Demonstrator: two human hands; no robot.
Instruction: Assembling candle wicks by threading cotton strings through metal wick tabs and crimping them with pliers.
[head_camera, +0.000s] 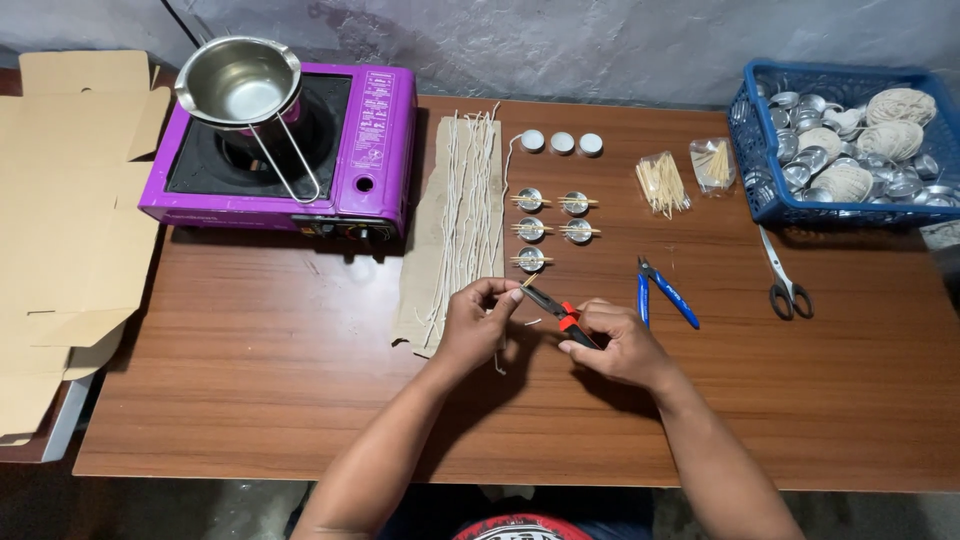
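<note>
I am looking down on a brown wooden table (250, 400) set against a grey wall. Left of the table lies flattened cardboard (60, 220). At the table's back left corner I see a purple portable gas stove (375, 150) with a steel melting pot (240, 85) on its burner. Right of the stove, a row of white wicks (465, 190) lies on a brown paper strip. My left hand (475, 325), just in front of that strip, has its fingertips pinched together on a short wick piece (502, 352) that hangs below it. My right hand (620, 345) is closed around red-handled pliers (556, 308), whose tip meets the left fingertips. Behind the hands I count five small metal cups (530, 229) with sticks laid across them. Farther right lie blue-handled cutters (665, 292), two bags of wooden sticks (662, 183), scissors (785, 280), and a blue basket (760, 195) holding metal cups and balls of string.
</note>
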